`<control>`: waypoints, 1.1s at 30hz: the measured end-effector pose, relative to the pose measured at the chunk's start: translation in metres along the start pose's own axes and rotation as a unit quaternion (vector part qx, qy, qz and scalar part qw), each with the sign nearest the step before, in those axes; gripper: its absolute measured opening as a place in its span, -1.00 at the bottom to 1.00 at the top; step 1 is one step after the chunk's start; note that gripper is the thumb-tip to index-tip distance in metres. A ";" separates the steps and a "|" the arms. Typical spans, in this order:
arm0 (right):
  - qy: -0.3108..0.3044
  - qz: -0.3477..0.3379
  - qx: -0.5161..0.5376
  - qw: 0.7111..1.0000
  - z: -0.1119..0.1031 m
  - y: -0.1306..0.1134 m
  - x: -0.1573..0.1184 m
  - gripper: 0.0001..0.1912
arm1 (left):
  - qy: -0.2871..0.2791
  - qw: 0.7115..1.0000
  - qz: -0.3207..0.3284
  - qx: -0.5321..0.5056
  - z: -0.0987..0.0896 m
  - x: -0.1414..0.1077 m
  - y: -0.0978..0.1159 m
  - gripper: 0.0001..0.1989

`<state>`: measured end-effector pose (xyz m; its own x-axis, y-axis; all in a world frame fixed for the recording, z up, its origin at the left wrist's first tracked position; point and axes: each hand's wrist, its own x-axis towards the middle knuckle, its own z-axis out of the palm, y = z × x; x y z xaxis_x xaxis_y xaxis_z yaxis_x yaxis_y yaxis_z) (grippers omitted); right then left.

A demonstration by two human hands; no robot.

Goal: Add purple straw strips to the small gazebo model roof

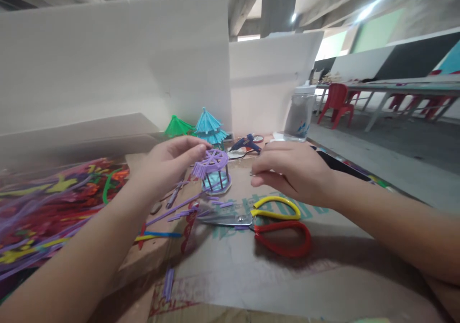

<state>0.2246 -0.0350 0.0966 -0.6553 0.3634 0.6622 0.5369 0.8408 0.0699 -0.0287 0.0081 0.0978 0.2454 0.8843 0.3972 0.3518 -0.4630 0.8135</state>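
My left hand (pixel 172 162) is at the upper left side of a small purple round frame (pixel 212 162), its thumb and fingers closed together at the frame's top edge. The frame stands on thin dark posts over a light blue base. To the right, my right hand (pixel 287 167) has its fingers curled together, with a tiny thing at the fingertips too small to make out. Below the hands lie scissors (pixel 247 218) with one yellow and one red handle, on the cardboard. Short purple strips (pixel 183 213) are scattered left of the scissors.
Behind the frame stand a blue tiered roof model (pixel 208 124) and a green one (pixel 178 125). A glue gun (pixel 246 144) lies beyond the hands, near a clear bottle (pixel 300 112). Colourful craft stems (pixel 72 198) pile up at the left. White panels (pixel 125 69) rise behind.
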 end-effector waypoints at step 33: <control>-0.213 0.177 -0.128 0.952 0.097 0.077 -0.052 -0.69 | -0.245 0.935 -0.106 0.232 -0.019 0.025 -0.074 -0.30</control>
<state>0.2481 0.0494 -0.0044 -0.5360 0.7816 0.3192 0.8405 0.5296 0.1144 -0.0657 0.0661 0.0554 0.4700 0.8783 -0.0874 0.7657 -0.3565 0.5354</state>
